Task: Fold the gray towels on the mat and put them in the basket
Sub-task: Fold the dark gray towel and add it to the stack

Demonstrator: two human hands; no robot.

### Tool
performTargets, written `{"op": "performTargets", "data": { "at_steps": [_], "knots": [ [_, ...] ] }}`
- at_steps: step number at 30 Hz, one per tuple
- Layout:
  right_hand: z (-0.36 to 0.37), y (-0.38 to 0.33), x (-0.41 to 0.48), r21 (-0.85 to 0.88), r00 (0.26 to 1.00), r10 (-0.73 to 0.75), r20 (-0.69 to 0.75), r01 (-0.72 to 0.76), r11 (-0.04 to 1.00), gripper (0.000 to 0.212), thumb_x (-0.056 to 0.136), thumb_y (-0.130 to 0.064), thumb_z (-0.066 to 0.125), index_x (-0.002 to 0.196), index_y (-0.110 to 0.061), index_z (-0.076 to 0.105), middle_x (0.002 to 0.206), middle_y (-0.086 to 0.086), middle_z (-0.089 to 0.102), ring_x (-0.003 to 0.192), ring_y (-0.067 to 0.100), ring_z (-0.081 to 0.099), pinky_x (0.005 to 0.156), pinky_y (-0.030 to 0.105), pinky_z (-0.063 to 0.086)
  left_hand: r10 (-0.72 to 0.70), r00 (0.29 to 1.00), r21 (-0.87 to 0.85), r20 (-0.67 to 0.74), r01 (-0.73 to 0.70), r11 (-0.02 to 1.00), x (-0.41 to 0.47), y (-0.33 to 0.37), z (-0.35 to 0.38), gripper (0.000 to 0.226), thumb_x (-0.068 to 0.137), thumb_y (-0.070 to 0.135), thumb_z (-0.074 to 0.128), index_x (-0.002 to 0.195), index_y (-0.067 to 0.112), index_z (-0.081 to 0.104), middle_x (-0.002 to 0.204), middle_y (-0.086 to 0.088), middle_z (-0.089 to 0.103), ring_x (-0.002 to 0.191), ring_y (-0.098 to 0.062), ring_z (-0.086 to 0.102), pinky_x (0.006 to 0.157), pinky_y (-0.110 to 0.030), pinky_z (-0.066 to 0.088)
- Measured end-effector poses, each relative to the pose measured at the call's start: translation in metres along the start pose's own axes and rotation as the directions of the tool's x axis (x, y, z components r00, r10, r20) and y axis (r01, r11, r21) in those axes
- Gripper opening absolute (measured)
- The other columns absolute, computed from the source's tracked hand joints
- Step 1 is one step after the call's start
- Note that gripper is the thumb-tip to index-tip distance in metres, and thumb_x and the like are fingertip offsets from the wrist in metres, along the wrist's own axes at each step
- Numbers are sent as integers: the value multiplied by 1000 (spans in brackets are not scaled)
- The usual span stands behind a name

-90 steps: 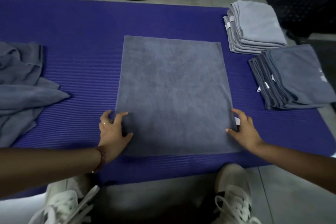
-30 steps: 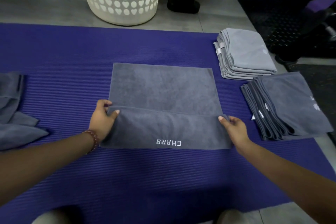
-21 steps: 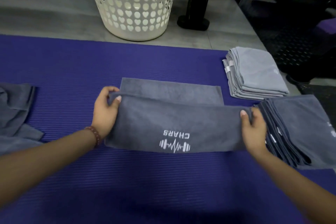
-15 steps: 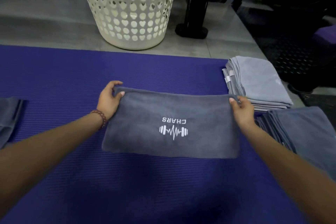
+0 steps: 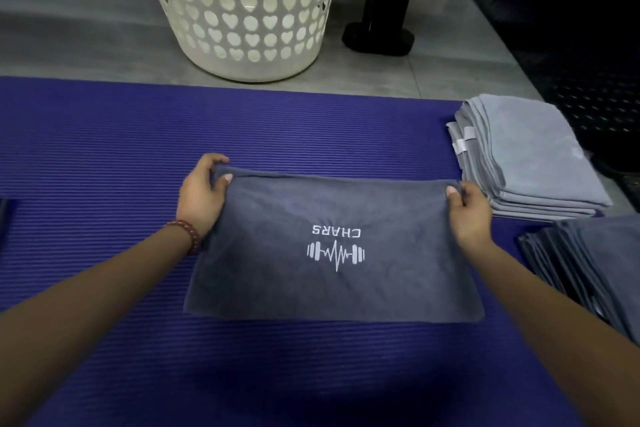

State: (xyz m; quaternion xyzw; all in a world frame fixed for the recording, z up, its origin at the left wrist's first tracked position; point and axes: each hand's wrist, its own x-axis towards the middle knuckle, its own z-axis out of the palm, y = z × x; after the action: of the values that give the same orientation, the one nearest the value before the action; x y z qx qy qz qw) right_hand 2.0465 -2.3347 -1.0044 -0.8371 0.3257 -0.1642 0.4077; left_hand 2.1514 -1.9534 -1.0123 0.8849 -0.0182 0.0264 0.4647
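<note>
pinching far corners of the gray towel with our left hand and right hand; it lies part-folded on the mat. light stack and dark stack sit folded beside it; loading the basket remains, we judge.

Black stand base on gray floor; dark studded matting right.

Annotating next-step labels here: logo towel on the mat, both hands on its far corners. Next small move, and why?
Probably sweep the left hand with its corner across to the right hand, halving the towel sideways. It lies as a wide strip on the mat, both far corners pinched, and looks clearly broader than the lighter folded stack at the right.
</note>
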Motion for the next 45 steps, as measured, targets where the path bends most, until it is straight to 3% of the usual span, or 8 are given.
{"op": "performTargets", "data": {
  "at_steps": [10, 14, 17, 21, 25, 30, 35, 45],
  "knots": [
    [-19, 0, 3, 84, 972, 207, 112, -217, 973, 40, 85, -44, 60, 100, -11, 43, 90, 8, 51, 82, 19, 53, 79, 32, 44, -35, 999, 274, 40, 23, 961, -16, 10, -5, 42, 96, 29, 47, 134, 16, 35, 128, -17, 48, 88, -39, 57, 67, -37, 37],
    [-43, 22, -35, 146, 928, 264, 262, -308, 940, 23, 92, -18, 58, 94, -27, 37, 79, 3, 50, 51, 3, 52, 49, 20, 46, -12, 997, 346, 77, -16, 938, -55, 17, -17, 38, 95, 33, 48, 125, 12, 38, 125, -20, 39, 70, -42, 55, 60, -40, 39],
    [-56, 36, -71, 65, 943, 152, 295, -178, 982, 26, 91, -9, 58, 101, -22, 38, 72, 4, 55, 46, -5, 53, 46, 10, 41, -33, 992, 350, 120, -11, 937, -96, 14, -27, 32, 94, 33, 48, 121, 16, 40, 120, -15, 43, 71, -40, 57, 59, -40, 41],
    [-66, 44, -114, -109, 967, -43, 250, 72, 991, 29, 91, -13, 58, 106, -21, 35, 66, 2, 53, 57, 13, 52, 58, 29, 41, 6, 985, 393, 175, -75, 917, -141, 4, -46, 26, 97, 28, 42, 120, 17, 43, 120, -10, 50, 86, -37, 60, 64, -47, 49],
    [-65, 44, -131, -110, 975, -91, 200, 114, 987, 23, 92, -14, 57, 111, -21, 45, 77, -6, 55, 65, 13, 53, 56, 21, 41, 52, 976, 413, 214, -138, 900, -143, 3, -51, 26, 98, 26, 41, 121, 18, 47, 120, -7, 56, 92, -31, 61, 65, -42, 49],
    [-63, 44, -118, -334, 938, -150, 313, 257, 907, 31, 94, -7, 48, 124, -13, 55, 110, 12, 58, 97, 30, 57, 80, 35, 44, 60, 943, 495, 328, -226, 839, -140, -7, -47, 32, 98, 33, 38, 124, 18, 49, 110, -10, 51, 84, -34, 59, 61, -41, 49],
    [-67, 37, -105, -486, 915, -87, 395, 288, 825, 36, 98, -13, 41, 133, -13, 50, 116, 16, 47, 96, 37, 57, 82, 43, 48, -4, 937, 574, 349, -210, 791, -136, -6, -50, 48, 98, 38, 38, 142, 18, 35, 118, -12, 46, 91, -32, 58, 68, -42, 48],
    [-100, 71, -153, -339, 883, -127, 452, 302, 891, 49, 92, -7, 55, 139, -19, 45, 95, 1, 38, 78, 1, 44, 90, 29, 40, 8, 902, 638, 431, -311, 704, -192, -19, -66, 61, 92, 33, 56, 143, 8, 36, 112, -16, 47, 85, -33, 57, 56, -40, 50]
  ]
}}
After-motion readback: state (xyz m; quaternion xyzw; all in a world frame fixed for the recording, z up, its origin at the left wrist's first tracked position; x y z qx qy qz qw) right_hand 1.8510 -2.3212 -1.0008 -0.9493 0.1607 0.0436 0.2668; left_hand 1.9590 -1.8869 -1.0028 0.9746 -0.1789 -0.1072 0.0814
